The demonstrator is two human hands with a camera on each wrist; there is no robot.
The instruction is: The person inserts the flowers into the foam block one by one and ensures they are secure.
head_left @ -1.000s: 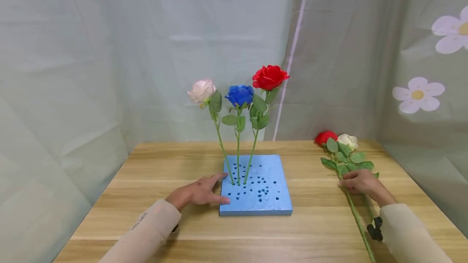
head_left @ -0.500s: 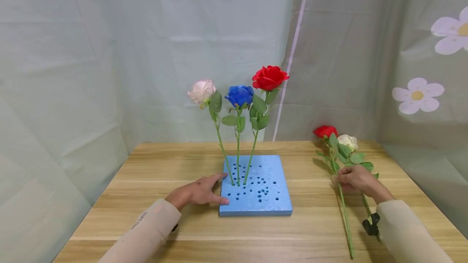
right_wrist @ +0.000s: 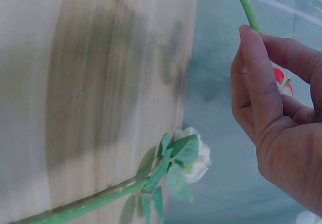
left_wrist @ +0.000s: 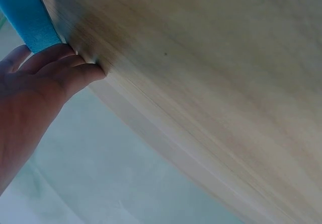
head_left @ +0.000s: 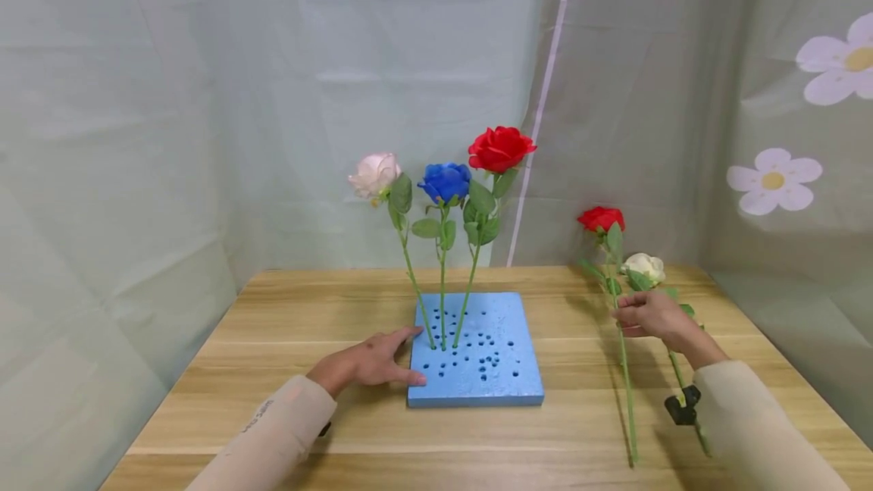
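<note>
The right hand [head_left: 653,315] pinches a red rose's stem [head_left: 624,377], bloom raised off the wooden table [head_left: 286,309]. The left hand [head_left: 368,361] lies spread, fingers flat against the blue foam block [head_left: 498,377]; a white rose [head_left: 645,267] lies just beside the right hand.

Red rose [right_wrist: 279,76] mostly hidden behind right hand [right_wrist: 282,123].

small print on left sleeve [head_left: 261,413], unreadable

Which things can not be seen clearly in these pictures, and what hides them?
- Left wrist view: the foam block is cut off by the edge; only a corner shows.
- Right wrist view: the red rose bloom is mostly behind the right hand.
- Head view: the white rose stem is partly behind that hand.
</note>
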